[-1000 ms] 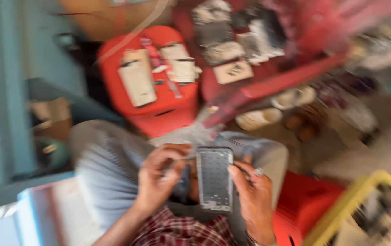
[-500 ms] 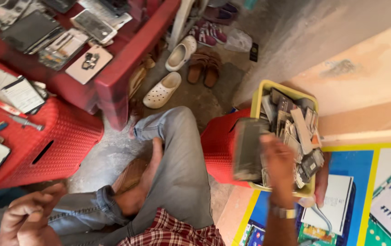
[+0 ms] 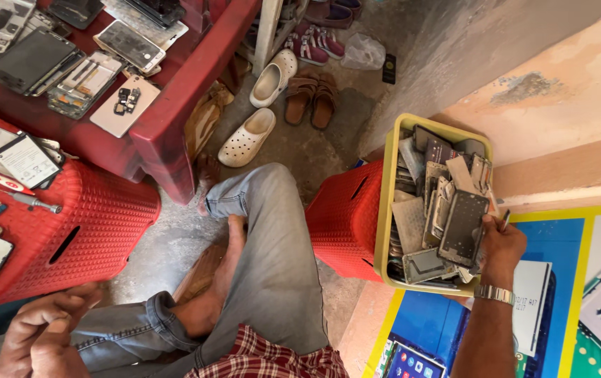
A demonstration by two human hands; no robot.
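While the right hand (image 3: 500,245) reaches out at the right of the frame, its fingers close on a grey phone frame (image 3: 463,227) held over the yellow crate (image 3: 388,203), which is heaped with similar metal and plastic phone parts and rests on a red plastic stool (image 3: 346,217); a thin tool also appears to stick up between the fingers. The step in hand looks like setting this frame down among the heap — best done by lowering it flat onto the pile, well inside the rim, and letting go only once it rests, since the stack stands high and a piece dropped on edge could slide over the side. The left hand (image 3: 41,336), at the lower left of the frame, is loosely curled and holds nothing that shows; it sits near the knee, below the other red stool (image 3: 83,217) carrying phones and small tools.
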